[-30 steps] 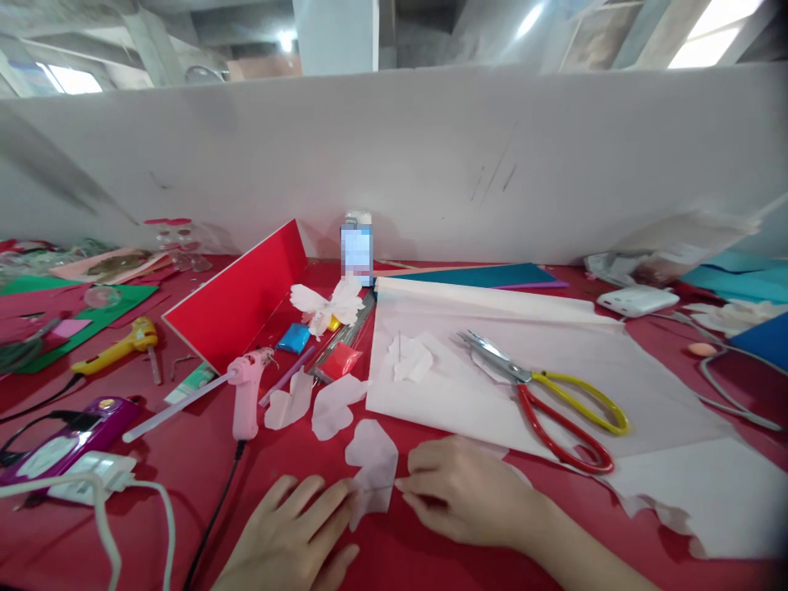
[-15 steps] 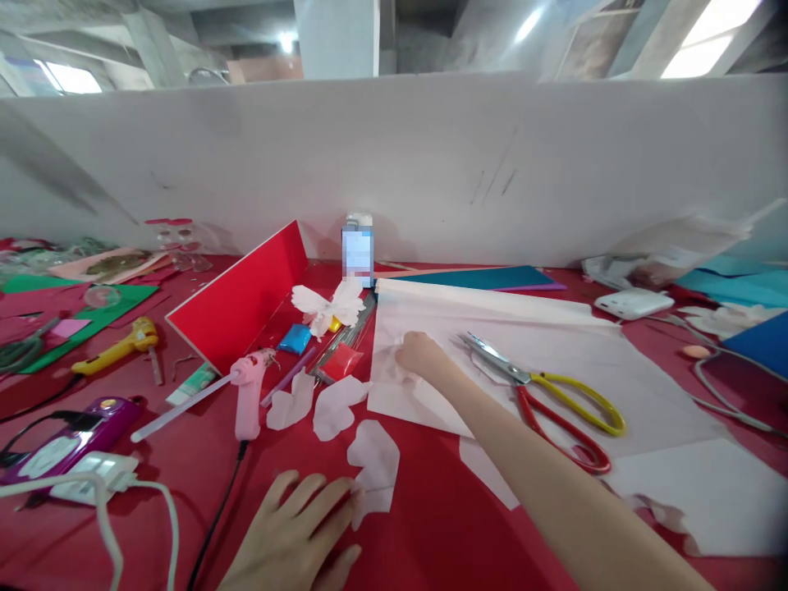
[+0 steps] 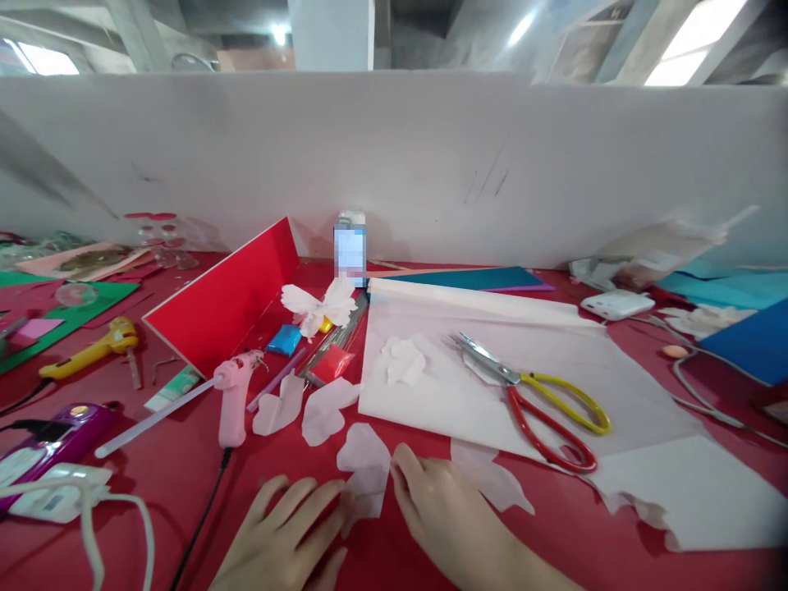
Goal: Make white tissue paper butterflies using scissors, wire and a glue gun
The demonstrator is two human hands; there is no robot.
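Left hand [image 3: 280, 533] and right hand [image 3: 443, 525] are held close together but not touching at the near edge of the red table [image 3: 153, 501]. A cut white tissue petal [image 3: 363, 468] lies between them, with the left fingers spread flat against it, seemingly to steady it. The right fingertips [image 3: 400, 472] meet its other edge, though a grip cannot be confirmed. Another cut petal [image 3: 323, 414] is laid just beyond. Red-and-yellow scissors [image 3: 542, 419] rest on a large tissue sheet [image 3: 634, 402], apparently set clear of the hands.
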